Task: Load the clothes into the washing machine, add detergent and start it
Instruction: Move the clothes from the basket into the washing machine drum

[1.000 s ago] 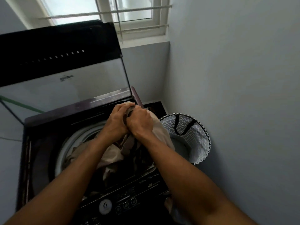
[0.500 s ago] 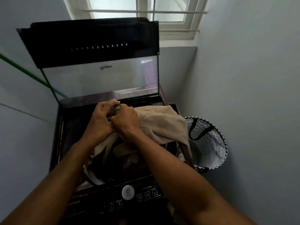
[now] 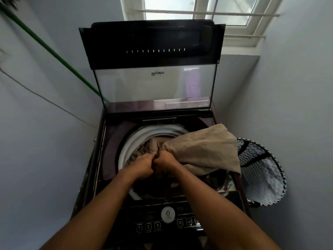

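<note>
Two bare hands meet over the open drum of a top-loading washing machine (image 3: 111,141): the left hand (image 3: 142,166) and the right hand (image 3: 164,162) sit knuckle to knuckle, each clenched on a bunched fold of a beige garment (image 3: 201,150). From that grip the cloth runs two ways. One crumpled part drops inside the white drum ring (image 3: 126,150), where darker clothes lie below the hands; the wider part spreads out over the machine's right edge and hangs past its right rim. Behind the drum, the glass lid (image 3: 155,83) stands upright at the machine's back edge. Along the front edge, under the forearms, runs the dark control panel (image 3: 156,226) with a round white dial (image 3: 168,214) and numbered buttons. Just beside the machine's right side stands a laundry basket (image 3: 261,177) in a black-and-white zigzag pattern with black straps. A green pole (image 3: 54,53) slants across the left wall, and a window (image 3: 198,11) sits above the lid.
</note>
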A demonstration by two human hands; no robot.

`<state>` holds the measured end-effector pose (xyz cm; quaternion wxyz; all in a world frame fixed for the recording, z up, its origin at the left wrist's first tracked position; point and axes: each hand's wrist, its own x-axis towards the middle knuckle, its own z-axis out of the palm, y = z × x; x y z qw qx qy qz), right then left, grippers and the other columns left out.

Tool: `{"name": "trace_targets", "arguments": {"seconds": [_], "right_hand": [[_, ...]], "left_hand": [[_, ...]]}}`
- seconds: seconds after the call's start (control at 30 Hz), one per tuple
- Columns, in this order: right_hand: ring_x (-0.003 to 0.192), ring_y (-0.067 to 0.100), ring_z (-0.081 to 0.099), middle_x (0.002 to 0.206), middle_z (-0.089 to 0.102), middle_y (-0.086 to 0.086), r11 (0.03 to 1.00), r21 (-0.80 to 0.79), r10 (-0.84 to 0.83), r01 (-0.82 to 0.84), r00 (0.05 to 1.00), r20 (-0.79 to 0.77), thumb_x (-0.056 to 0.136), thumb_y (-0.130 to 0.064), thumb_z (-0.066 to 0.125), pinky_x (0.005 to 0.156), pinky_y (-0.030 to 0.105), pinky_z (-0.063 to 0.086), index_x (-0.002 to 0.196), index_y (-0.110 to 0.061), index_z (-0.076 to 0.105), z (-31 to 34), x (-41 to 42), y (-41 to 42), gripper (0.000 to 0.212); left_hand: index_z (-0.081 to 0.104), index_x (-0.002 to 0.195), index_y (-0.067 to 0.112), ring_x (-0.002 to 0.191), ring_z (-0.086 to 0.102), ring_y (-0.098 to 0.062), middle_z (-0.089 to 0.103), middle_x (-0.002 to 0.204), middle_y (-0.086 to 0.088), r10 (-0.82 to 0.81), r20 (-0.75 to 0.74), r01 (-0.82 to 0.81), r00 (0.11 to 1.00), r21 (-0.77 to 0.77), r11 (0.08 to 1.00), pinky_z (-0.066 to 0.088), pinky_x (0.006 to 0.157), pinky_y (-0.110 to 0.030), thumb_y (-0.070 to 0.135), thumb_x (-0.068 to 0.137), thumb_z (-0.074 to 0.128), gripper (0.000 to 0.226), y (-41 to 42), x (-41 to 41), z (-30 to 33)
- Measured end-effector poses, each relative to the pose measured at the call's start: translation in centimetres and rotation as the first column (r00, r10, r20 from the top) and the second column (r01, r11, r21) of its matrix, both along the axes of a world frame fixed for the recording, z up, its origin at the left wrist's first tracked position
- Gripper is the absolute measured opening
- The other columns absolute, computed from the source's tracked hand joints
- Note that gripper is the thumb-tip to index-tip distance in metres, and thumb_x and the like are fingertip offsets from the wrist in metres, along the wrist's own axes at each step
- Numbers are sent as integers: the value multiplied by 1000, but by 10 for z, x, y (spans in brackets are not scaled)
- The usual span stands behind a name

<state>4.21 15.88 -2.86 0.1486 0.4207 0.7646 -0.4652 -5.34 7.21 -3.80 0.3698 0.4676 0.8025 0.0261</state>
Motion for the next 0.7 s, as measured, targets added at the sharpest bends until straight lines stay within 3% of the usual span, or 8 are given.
{"name": "trace_targets", "arguments": {"seconds": [0.07,0.17,0.23,0.37,0.43,0.53,0.63,0.7], "right_hand": [[67,22,63,78,69,13,997,42,-62,66,994,-92,76,-22,65,61,38,56,83,-5,70,-2,3,15,19],[90,30,64,95,70,15,941,255,-178,223,966,-185,77,-27,61,80,42,55,91,-8,69,14,16,34,24],[108,34,54,112,62,16,831,492,-193,260,964,-182,84,-24,58,89,41,46,104,-9,65,24,32,50,26],[110,35,46,116,53,13,537,767,-346,351,921,-179,81,-23,59,85,48,41,105,-16,58,31,76,80,25],[114,36,43,124,50,15,506,762,-439,404,881,-176,82,-25,57,90,54,40,114,-14,56,27,100,95,34],[129,40,35,144,36,20,587,613,-572,528,807,-147,91,-29,46,106,54,30,141,-13,39,13,144,114,53],[141,40,28,157,21,22,659,400,-659,637,745,-99,99,-34,38,114,49,26,154,-16,16,-3,171,115,62],[135,39,39,152,33,20,654,353,-682,669,723,-106,102,-39,31,107,49,35,154,-17,17,-9,175,113,58]], "left_hand": [[20,155,20,147,16,-32,10,162,-10,37,-164,-30,986,43,999,21,118,-46,32,91,56,74,10,6,6],[36,146,14,142,27,-37,23,155,-18,65,-214,-1,975,286,958,24,116,-45,37,89,48,63,35,18,17],[47,139,16,132,41,-34,42,142,-13,9,-122,41,992,399,916,30,112,-41,35,83,44,59,56,34,22],[52,137,12,126,47,-34,51,136,-12,-112,-60,127,992,512,850,33,109,-39,27,86,56,53,97,82,34],[54,136,7,129,47,-37,52,138,-17,-184,-37,174,982,546,820,30,111,-37,17,80,70,60,113,103,32],[52,141,19,139,38,-35,43,149,-18,-310,-23,273,950,542,795,32,115,-47,22,74,76,71,139,128,23],[35,150,41,151,10,-34,10,165,-9,-429,-102,433,897,388,814,20,116,-64,47,78,72,81,155,153,17],[18,148,56,152,-4,-35,-15,165,3,-428,-51,419,902,338,843,16,108,-74,51,79,71,87,160,163,8]]}}
